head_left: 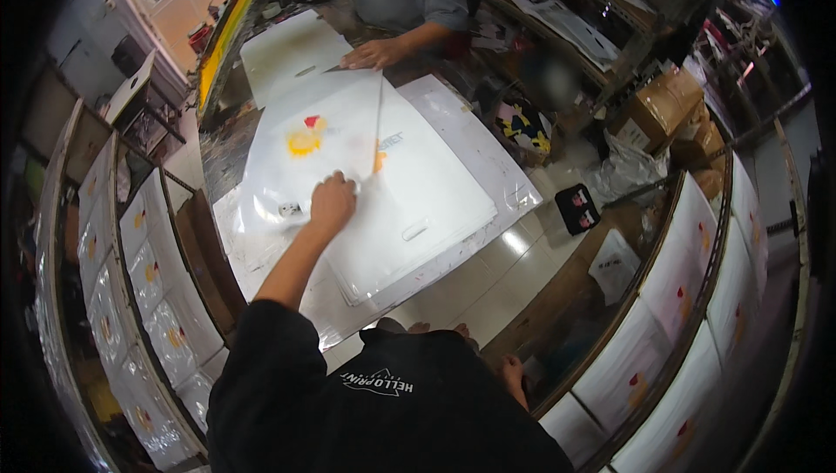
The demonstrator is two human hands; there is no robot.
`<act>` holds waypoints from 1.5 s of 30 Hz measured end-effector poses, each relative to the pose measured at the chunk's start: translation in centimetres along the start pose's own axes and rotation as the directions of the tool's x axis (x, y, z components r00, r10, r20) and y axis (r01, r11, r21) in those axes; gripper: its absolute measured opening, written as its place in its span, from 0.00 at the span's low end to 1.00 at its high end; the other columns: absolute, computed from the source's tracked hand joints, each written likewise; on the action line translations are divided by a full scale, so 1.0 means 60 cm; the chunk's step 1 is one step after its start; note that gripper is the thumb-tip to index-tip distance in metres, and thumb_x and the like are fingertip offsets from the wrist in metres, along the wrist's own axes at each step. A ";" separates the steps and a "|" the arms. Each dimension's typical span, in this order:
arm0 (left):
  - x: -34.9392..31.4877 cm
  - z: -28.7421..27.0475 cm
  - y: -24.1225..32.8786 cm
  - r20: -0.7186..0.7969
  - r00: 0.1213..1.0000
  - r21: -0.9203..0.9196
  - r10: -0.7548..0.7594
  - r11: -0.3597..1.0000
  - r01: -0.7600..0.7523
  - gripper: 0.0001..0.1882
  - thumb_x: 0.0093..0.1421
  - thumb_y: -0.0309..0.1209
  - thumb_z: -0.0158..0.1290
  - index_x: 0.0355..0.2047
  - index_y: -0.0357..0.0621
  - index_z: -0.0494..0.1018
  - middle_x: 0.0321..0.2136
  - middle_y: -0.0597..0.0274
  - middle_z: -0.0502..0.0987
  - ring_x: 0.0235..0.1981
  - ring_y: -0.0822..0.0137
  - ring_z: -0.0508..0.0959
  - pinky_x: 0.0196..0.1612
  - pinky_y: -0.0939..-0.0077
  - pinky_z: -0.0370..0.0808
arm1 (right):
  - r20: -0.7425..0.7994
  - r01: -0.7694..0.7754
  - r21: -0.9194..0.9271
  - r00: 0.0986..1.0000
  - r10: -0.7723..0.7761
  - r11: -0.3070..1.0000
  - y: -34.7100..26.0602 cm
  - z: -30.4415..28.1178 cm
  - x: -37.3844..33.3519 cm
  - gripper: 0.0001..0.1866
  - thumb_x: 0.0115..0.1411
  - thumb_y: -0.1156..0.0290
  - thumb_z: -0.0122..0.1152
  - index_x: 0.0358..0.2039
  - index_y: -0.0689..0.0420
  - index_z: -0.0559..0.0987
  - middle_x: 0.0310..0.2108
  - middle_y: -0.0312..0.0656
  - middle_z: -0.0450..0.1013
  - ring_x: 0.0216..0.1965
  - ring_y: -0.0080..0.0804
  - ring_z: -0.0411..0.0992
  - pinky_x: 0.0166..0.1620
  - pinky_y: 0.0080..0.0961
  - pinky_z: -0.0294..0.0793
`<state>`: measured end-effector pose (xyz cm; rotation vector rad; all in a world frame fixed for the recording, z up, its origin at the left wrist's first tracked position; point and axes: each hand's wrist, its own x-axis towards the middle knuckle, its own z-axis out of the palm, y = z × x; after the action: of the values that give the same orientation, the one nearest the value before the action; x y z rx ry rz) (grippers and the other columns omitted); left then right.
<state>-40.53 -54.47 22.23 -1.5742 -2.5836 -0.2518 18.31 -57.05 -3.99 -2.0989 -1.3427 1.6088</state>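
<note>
My left hand [333,201] is closed, its fingers pinching the near right part of a thin white plastic bag [270,159] printed in yellow and red. That bag looks lifted and slightly blurred over the table. Beside it, partly beneath, lies a stack of white plastic bags [435,185] with a cut-out handle slot near its front edge. My right hand [514,375] hangs low at my right side, away from the table; its fingers are too small and dark to make out.
Across the table a person in a grey shirt rests a hand [373,55] by another white bag [292,50]. Racks holding printed white bags stand at my left [161,299] and right [640,368]. A cardboard box [662,111] sits at the right, and a black pouch [576,209] lies below it.
</note>
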 end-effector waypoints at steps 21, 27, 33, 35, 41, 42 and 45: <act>-0.053 -0.196 0.638 -0.092 0.835 -0.968 0.542 0.147 -0.202 0.14 0.63 0.25 0.47 0.50 0.42 0.70 0.18 0.63 0.70 0.18 0.76 0.67 0.24 0.75 0.65 | -0.287 0.731 -0.126 0.620 -0.730 0.670 -0.400 -0.076 -0.335 0.09 0.60 0.76 0.60 0.42 0.57 0.82 0.39 0.47 0.79 0.38 0.44 0.77 0.43 0.32 0.77; -0.077 -0.180 0.726 -0.083 0.768 -0.995 0.635 -0.017 -0.094 0.09 0.64 0.26 0.47 0.43 0.38 0.72 0.18 0.64 0.70 0.16 0.79 0.64 0.22 0.79 0.61 | -0.519 0.653 -0.111 0.605 -0.604 0.749 -0.289 -0.107 -0.370 0.09 0.59 0.77 0.62 0.41 0.58 0.83 0.38 0.49 0.78 0.41 0.41 0.78 0.45 0.32 0.77; -0.052 -0.130 0.753 0.066 0.730 -0.997 0.680 0.014 0.077 0.11 0.66 0.27 0.47 0.45 0.36 0.73 0.23 0.68 0.73 0.21 0.82 0.67 0.25 0.83 0.64 | -0.616 0.465 -0.032 0.687 -0.384 0.885 -0.219 -0.132 -0.407 0.09 0.58 0.79 0.61 0.40 0.59 0.82 0.36 0.48 0.78 0.35 0.41 0.79 0.39 0.28 0.77; -0.041 -0.092 0.764 0.120 0.731 -0.988 0.672 0.008 0.154 0.12 0.66 0.28 0.48 0.47 0.36 0.72 0.28 0.65 0.75 0.25 0.79 0.72 0.29 0.83 0.69 | -0.703 0.496 -0.061 0.595 -0.390 0.866 -0.211 -0.142 -0.406 0.10 0.57 0.82 0.61 0.39 0.62 0.82 0.34 0.48 0.78 0.34 0.38 0.78 0.38 0.28 0.76; 0.013 0.014 0.812 0.363 0.673 -0.911 0.644 0.094 0.402 0.15 0.66 0.31 0.50 0.49 0.35 0.71 0.36 0.58 0.77 0.34 0.69 0.79 0.41 0.72 0.79 | -0.938 0.536 -0.016 0.285 -0.199 0.844 -0.172 -0.179 -0.336 0.08 0.58 0.82 0.61 0.38 0.64 0.82 0.35 0.45 0.79 0.37 0.33 0.77 0.42 0.28 0.76; 0.019 0.029 0.828 0.383 0.660 -0.908 0.646 0.133 0.397 0.16 0.65 0.32 0.50 0.50 0.34 0.71 0.40 0.56 0.75 0.38 0.68 0.78 0.44 0.72 0.79 | -0.965 0.518 0.065 0.250 -0.078 0.853 -0.167 -0.191 -0.318 0.08 0.58 0.81 0.61 0.39 0.64 0.82 0.36 0.44 0.79 0.38 0.32 0.77 0.43 0.28 0.75; 0.027 0.074 0.892 0.428 0.641 -0.872 0.638 0.104 0.479 0.16 0.65 0.30 0.49 0.49 0.31 0.69 0.42 0.51 0.73 0.40 0.65 0.78 0.41 0.71 0.82 | -0.974 0.514 0.203 0.192 0.120 0.834 -0.170 -0.250 -0.263 0.12 0.62 0.73 0.62 0.45 0.64 0.80 0.45 0.43 0.77 0.45 0.31 0.74 0.50 0.27 0.72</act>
<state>6.29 -28.09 22.78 -2.7154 -2.7911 -2.4332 25.25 -57.21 19.00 -1.7780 -0.5379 0.1368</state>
